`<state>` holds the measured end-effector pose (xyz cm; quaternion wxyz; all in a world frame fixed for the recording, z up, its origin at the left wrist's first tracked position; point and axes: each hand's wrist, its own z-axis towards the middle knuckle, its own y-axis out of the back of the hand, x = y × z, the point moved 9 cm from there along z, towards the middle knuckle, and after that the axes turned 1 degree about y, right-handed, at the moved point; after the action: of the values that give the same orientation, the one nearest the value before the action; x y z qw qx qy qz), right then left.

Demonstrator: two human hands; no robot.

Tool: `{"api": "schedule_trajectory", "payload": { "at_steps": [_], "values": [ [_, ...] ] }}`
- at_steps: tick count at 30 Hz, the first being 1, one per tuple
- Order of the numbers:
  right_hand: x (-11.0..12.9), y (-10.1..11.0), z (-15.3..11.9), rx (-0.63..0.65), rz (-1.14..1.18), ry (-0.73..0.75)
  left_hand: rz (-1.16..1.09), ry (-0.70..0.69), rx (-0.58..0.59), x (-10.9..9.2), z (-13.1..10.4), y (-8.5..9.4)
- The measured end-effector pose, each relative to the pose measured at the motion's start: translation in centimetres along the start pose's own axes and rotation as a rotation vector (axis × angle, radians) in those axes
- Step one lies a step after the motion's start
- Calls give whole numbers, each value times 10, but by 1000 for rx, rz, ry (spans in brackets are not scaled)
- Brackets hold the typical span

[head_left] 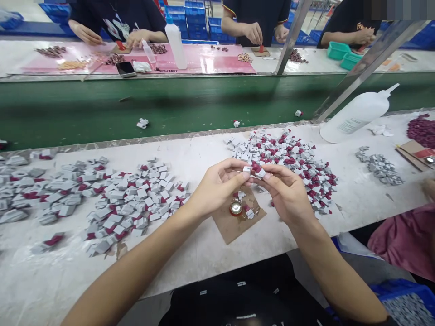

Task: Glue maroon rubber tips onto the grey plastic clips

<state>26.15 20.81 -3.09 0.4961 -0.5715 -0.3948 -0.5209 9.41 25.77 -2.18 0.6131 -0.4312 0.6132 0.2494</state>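
Note:
My left hand pinches a small white plastic piece between thumb and fingers. Close against it, my right hand grips a white and maroon plastic piece; whether the two are joined I cannot tell. Below my hands lies a brown cardboard square. On it sit a small round cap with shiny clear contents and a loose white and maroon piece. Just behind my right hand spreads a heap of small white and maroon pieces.
Grey-white and maroon parts cover much of the table's left side. A white squeeze bottle leans at a slant by the metal post. Grey pieces lie to the right. Beyond the green belt, several people work.

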Motion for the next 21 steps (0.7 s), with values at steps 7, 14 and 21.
{"api": "schedule_trajectory", "payload": {
  "at_steps": [7,14,21],
  "values": [
    [2,2,-1,-43,-56,22,27,-9,-3,-2,-1,1],
    [19,-9,1,67,-217,14,121,-23,2,-1,-3,1],
    [18,-36,42,272,-314,38,301,-112,-26,-17,13,26]
  ]
}}
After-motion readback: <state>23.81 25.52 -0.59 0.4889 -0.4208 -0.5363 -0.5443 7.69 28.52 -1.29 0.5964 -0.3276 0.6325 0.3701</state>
